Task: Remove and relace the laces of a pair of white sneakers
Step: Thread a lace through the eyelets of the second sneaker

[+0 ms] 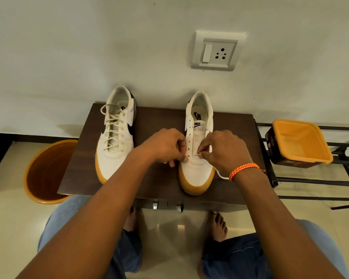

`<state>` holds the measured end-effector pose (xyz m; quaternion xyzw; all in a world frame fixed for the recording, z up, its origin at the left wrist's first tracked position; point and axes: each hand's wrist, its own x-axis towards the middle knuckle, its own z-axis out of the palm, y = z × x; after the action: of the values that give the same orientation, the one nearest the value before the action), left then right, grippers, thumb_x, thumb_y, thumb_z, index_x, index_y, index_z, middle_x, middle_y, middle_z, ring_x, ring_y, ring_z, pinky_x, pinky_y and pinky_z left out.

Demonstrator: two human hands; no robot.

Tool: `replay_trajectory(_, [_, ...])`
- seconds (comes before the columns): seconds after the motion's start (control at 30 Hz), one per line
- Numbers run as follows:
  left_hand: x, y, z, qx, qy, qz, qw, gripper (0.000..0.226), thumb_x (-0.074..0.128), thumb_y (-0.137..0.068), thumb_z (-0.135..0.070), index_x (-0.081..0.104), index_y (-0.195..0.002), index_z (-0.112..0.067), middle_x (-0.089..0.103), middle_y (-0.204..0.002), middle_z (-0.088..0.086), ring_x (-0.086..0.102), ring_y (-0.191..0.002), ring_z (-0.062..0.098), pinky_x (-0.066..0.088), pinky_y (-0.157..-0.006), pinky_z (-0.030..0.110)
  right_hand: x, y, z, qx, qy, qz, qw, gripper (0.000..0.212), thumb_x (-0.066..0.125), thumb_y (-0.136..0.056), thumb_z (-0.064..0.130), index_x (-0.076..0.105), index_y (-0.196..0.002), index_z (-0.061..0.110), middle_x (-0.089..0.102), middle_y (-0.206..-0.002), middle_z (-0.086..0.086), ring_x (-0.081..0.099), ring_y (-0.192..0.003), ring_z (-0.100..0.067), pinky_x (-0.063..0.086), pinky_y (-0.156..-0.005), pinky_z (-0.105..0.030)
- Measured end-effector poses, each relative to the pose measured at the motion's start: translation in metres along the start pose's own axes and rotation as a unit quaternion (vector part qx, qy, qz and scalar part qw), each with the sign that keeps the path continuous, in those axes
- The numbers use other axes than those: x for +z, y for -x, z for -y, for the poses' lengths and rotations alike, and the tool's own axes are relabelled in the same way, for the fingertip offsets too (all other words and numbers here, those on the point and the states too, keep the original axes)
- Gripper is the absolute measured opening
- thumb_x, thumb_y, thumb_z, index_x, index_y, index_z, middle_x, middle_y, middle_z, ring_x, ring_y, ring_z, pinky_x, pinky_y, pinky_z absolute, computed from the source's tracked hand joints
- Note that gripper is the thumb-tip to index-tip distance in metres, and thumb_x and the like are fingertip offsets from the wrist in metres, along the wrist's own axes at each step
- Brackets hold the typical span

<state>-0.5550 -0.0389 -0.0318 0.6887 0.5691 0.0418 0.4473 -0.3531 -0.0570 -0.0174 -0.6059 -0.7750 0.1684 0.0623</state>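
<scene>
Right of centre in the frame, the unlaced sneaker (197,154) stands on the dark tabletop (155,178) with its toe toward the viewer and its eyelets bare nearly all the way up. Both hands work at its lowest eyelets. The left hand (165,144) has its fingers curled, and its grip pinches what looks like the lace at the left bottom eyelet. The right hand (224,152) pinches the lace (220,175) at the right bottom eyelet, and a loose length of it trails out under the wrist beside an orange bracelet (243,170).

Left of centre, well apart from it, the laced sneaker (115,137) stands fully threaded, its lace ends looped loosely at the top.

By my reading, the lace is out of one shoe and relacing has just begun, with the first bar being set across the bottom pair of holes. Next the two ends need to be pulled even, then each tip crossed to the opposite eyelet one row up; small holes call for a firm pinch close to the tip.

An orange bucket (44,170) sits on the floor at lower left, an orange tub (302,141) rests on a metal rack at the right edge, and a wall socket (216,50) is in the upper middle.
</scene>
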Motion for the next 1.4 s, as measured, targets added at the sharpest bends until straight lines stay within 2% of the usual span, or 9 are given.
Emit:
replay_trajectory(0.27, [0.003, -0.001, -0.001, -0.013, 0.033, 0.011, 0.999, 0.018, 0.082, -0.091, -0.016, 0.067, -0.100, -0.011, 0.079, -0.085, 0.007, 0.079, -0.070, 0.021, 0.067, -0.078, 0.047, 0.013, -0.001, 0.010, 0.021, -0.017, -0.024, 0.999, 0.009, 0.076, -0.091, 0.029, 0.084, -0.092, 0.032, 0.075, -0.103, 0.006, 0.067, -0.094, -0.017, 0.049, -0.071, -0.029])
replay_trajectory(0.43, [0.004, 0.000, -0.001, -0.020, 0.057, 0.019, 0.998, 0.017, 0.079, -0.094, -0.014, 0.065, -0.101, -0.008, 0.079, -0.080, 0.009, 0.079, -0.071, 0.023, 0.067, -0.077, 0.045, 0.020, -0.004, 0.007, 0.090, -0.145, 0.028, 0.985, 0.010, 0.077, -0.091, 0.018, 0.085, -0.094, 0.023, 0.079, -0.097, 0.002, 0.070, -0.090, -0.018, 0.060, -0.083, -0.034])
replay_trajectory(0.5, [0.005, -0.001, -0.002, -0.026, 0.067, 0.024, 0.997, 0.016, 0.077, -0.095, -0.013, 0.064, -0.102, -0.007, 0.079, -0.080, 0.010, 0.079, -0.071, 0.025, 0.067, -0.077, 0.046, 0.018, -0.005, 0.008, 0.113, -0.196, 0.051, 0.973, 0.013, 0.075, -0.093, 0.013, 0.084, -0.089, 0.021, 0.078, -0.091, 0.002, 0.071, -0.079, -0.019, 0.062, -0.071, -0.033])
replay_trajectory(0.6, [0.006, -0.002, -0.002, -0.029, 0.072, 0.027, 0.997, 0.015, 0.076, -0.096, -0.012, 0.063, -0.102, -0.008, 0.079, -0.081, 0.012, 0.079, -0.072, 0.026, 0.067, -0.076, 0.045, 0.017, -0.004, 0.010, 0.132, -0.220, 0.072, 0.964, 0.022, 0.067, -0.097, 0.008, 0.077, -0.083, 0.023, 0.072, -0.083, 0.002, 0.063, -0.056, -0.018, 0.049, -0.045, -0.024])
replay_trajectory(0.7, [0.006, -0.003, -0.001, -0.031, 0.078, 0.031, 0.996, 0.014, 0.074, -0.097, -0.011, 0.061, -0.101, -0.009, 0.079, -0.082, 0.013, 0.079, -0.072, 0.027, 0.067, -0.074, 0.043, 0.018, -0.003, 0.016, 0.156, -0.242, 0.119, 0.950, 0.026, 0.052, -0.102, 0.002, 0.071, -0.095, 0.019, 0.062, -0.070, -0.005, 0.055, -0.043, -0.014, 0.039, -0.035, -0.019])
replay_trajectory(0.8, [0.006, -0.003, -0.001, -0.031, 0.084, 0.034, 0.995, 0.013, 0.073, -0.098, -0.009, 0.061, -0.102, -0.008, 0.079, -0.083, 0.014, 0.079, -0.073, 0.028, 0.066, -0.072, 0.041, 0.017, -0.006, 0.015, 0.181, -0.295, 0.162, 0.924, 0.026, 0.046, -0.105, 0.004, 0.069, -0.103, 0.015, 0.053, -0.063, -0.009, 0.041, -0.028, -0.009, 0.034, -0.034, -0.018])
replay_trajectory(1.13, [0.007, 0.001, 0.002, -0.016, 0.121, 0.031, 0.992, 0.013, 0.072, -0.096, -0.003, 0.061, -0.102, -0.004, 0.078, -0.081, 0.017, 0.079, -0.074, 0.031, 0.067, -0.072, 0.042, 0.020, -0.009, 0.008, 0.239, -0.416, 0.223, 0.849, 0.021, 0.052, -0.104, 0.006, 0.072, -0.103, 0.015, 0.046, -0.053, -0.002, 0.030, -0.032, -0.008, 0.028, -0.035, -0.016])
replay_trajectory(1.3, [0.007, 0.001, 0.002, -0.029, 0.079, 0.021, 0.996, 0.010, 0.076, -0.096, -0.013, 0.069, -0.096, -0.007, 0.079, -0.077, 0.011, 0.079, -0.071, 0.025, 0.067, -0.073, 0.040, 0.012, -0.005, 0.007, 0.207, -0.372, 0.164, 0.890, 0.012, 0.064, -0.100, 0.008, 0.073, -0.106, 0.011, 0.051, -0.052, -0.004, 0.036, -0.030, -0.007, 0.033, -0.034, -0.017])
replay_trajectory(1.4, [0.006, 0.002, 0.000, -0.026, 0.050, 0.009, 0.998, 0.010, 0.079, -0.095, -0.015, 0.074, -0.090, -0.008, 0.078, -0.074, 0.007, 0.079, -0.069, 0.021, 0.067, -0.074, 0.040, 0.012, -0.006, 0.008, 0.170, -0.295, 0.101, 0.935, 0.008, 0.072, -0.096, 0.011, 0.077, -0.100, 0.017, 0.067, -0.067, -0.005, 0.049, -0.038, -0.008, 0.042, -0.038, -0.021])
